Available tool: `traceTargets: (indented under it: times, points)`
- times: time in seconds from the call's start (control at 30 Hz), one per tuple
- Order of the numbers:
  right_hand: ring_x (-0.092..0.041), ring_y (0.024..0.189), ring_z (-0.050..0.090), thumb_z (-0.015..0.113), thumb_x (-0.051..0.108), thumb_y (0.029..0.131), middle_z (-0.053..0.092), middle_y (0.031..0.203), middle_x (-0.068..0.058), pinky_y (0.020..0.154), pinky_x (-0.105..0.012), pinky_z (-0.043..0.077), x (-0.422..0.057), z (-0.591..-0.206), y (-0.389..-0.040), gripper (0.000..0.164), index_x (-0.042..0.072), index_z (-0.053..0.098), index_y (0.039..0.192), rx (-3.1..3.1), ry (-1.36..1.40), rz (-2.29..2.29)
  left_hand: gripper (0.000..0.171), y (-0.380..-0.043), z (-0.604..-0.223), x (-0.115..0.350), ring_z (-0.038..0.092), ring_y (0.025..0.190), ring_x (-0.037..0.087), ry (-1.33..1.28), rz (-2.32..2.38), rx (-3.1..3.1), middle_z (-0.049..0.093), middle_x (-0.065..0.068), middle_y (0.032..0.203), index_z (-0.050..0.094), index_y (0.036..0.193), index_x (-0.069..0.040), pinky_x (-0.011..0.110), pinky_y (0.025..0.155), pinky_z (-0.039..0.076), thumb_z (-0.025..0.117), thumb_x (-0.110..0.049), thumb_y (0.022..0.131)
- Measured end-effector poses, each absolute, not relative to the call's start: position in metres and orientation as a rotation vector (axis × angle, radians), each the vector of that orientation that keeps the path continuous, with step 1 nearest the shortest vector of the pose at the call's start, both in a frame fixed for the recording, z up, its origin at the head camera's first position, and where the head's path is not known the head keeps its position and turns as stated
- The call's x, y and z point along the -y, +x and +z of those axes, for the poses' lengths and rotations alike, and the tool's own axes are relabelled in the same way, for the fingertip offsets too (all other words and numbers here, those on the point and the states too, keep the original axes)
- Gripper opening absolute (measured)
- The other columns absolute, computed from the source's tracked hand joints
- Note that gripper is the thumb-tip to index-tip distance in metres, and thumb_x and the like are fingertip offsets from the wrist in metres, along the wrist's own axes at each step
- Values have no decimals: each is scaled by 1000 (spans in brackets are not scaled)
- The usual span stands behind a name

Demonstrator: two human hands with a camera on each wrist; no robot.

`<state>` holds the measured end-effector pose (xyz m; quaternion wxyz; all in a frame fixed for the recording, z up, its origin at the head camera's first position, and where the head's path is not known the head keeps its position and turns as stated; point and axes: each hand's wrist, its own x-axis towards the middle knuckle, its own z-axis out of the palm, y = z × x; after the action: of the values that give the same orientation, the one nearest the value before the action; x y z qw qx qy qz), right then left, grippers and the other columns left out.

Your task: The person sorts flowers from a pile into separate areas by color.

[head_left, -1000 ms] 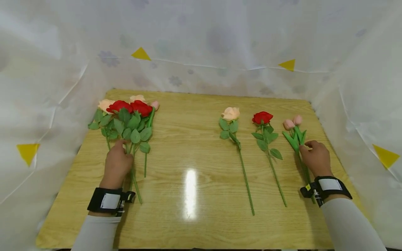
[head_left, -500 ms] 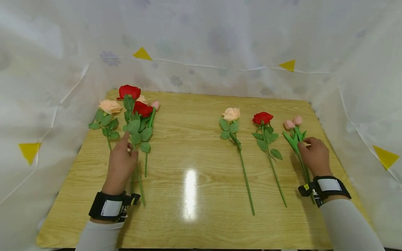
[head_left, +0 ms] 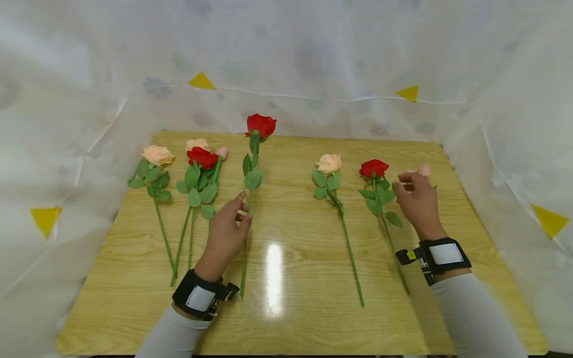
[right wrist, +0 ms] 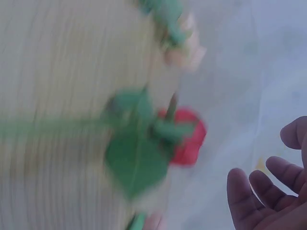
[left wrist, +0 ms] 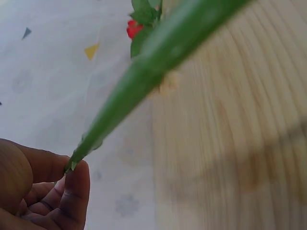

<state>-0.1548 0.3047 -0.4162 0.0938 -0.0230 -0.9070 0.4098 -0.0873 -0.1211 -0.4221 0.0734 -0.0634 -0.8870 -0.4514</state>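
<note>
My left hand (head_left: 227, 229) pinches the green stem (left wrist: 139, 79) of a red rose (head_left: 261, 125) between thumb and finger, as the left wrist view shows up close. That rose is raised over the table's left middle, its bloom reaching past the far edge. My right hand (head_left: 418, 204) holds nothing; its fingers are loosely bent, apart from one another in the right wrist view. It hovers just right of another red rose (head_left: 374, 168) lying on the table. Behind it, a pink tulip (head_left: 424, 170) is mostly hidden by the hand.
On the left of the wooden table (head_left: 295, 209) lie a peach rose (head_left: 157, 155), a red rose (head_left: 202, 157), a second peach rose (head_left: 197, 144) and a pink tulip (head_left: 221, 152), partly overlapping. One more peach rose (head_left: 329, 163) lies right of centre. A whitish curtain (head_left: 286, 59) surrounds the table.
My left hand has lifted a red rose out of the left group and carried it rightward. My right hand has left the tulip stems, moving left and away from me.
</note>
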Motion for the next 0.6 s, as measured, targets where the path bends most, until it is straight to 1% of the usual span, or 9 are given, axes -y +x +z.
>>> traceTargets:
  times: [0.03,0.07,0.2,0.27,0.33,0.47,0.6]
  points:
    - [-29,109,58,51,39,102,55,133,-15,68,-20,51,-294,-415,-155,48,3,55,134,2679,-58,1290,58,-89,-422,113,66,89,28,-212,-1358,2653,62,14,110,45,147,-1,36,62,53,65,4,93]
    - [-27,108,58,51,40,102,55,132,-14,69,-21,53,-283,-415,-155,49,4,53,136,2664,-42,1362,58,-89,-422,105,66,88,26,-233,-1363,2648,62,13,109,46,147,-1,35,62,53,65,3,93]
    - [-20,106,59,57,32,101,54,126,-12,74,-32,58,-236,-413,-151,43,6,50,136,2584,8,1629,59,-87,-423,78,66,83,21,-332,-1383,2622,63,10,106,47,147,-3,32,63,53,67,3,92]
    - [-20,106,59,58,28,101,53,127,-11,76,-37,58,-215,-410,-146,43,7,49,137,2548,58,1734,58,-84,-425,66,66,81,20,-392,-1383,2607,63,10,104,49,145,-2,31,64,53,68,3,91]
    - [-21,106,59,60,24,100,52,127,-13,77,-41,57,-195,-408,-140,43,7,47,138,2512,117,1838,57,-79,-429,55,67,81,19,-450,-1385,2597,64,10,103,50,144,0,31,66,54,69,3,91]
    - [-24,105,59,64,17,97,52,129,-15,78,-36,57,-163,-408,-128,47,5,46,139,2487,205,1961,52,-70,-436,41,66,83,17,-524,-1371,2614,63,9,103,52,141,2,27,66,54,68,2,91]
    - [-21,99,61,68,12,94,53,130,-11,76,-32,57,-144,-414,-119,47,7,50,137,2464,183,1994,50,-64,-441,33,65,83,16,-563,-1368,2625,63,7,103,53,139,3,24,66,53,69,1,91]
